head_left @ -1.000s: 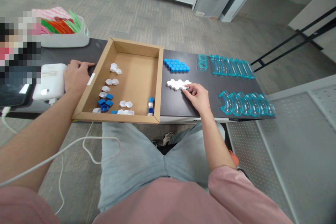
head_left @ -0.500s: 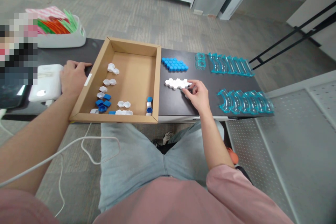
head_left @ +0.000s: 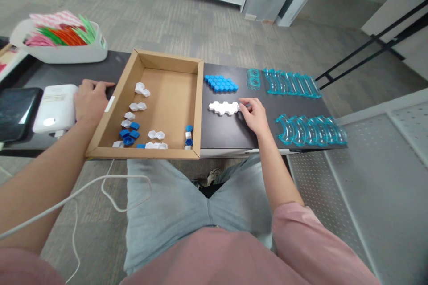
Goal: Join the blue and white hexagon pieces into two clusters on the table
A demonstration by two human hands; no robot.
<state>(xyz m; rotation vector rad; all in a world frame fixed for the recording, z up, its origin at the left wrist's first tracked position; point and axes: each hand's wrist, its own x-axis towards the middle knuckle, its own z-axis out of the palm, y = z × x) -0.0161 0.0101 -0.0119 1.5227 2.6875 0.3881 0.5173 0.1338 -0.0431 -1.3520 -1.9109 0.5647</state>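
On the dark table, a cluster of white hexagonal pieces (head_left: 223,107) lies fitted side by side. My right hand (head_left: 254,113) is at the right end of this cluster, thumb and fingertips closed about the end piece, which they partly cover. Just behind is a similar block of blue hexagonal pieces (head_left: 221,83). My left hand (head_left: 91,100) rests on the table against the outer left side of a cardboard tray (head_left: 199,98), index finger stretched out and nothing visible in it. Inside the tray lie loose white hexagonal pieces (head_left: 138,106) and blue hexagonal pieces (head_left: 129,137).
Clear teal-edged plastic parts stand in a back row (head_left: 292,83) and a front row (head_left: 310,130), with a small teal pair (head_left: 253,79) beside them. At left are a white charger-like box (head_left: 55,107), a black device (head_left: 18,111) and a white basket (head_left: 76,54). A white cable (head_left: 100,179) crosses my left arm.
My right thumb has shifted up and rightward to the end of the white cluster, closer to the index finger. My left hand stays by the tray. The view has moved slightly.
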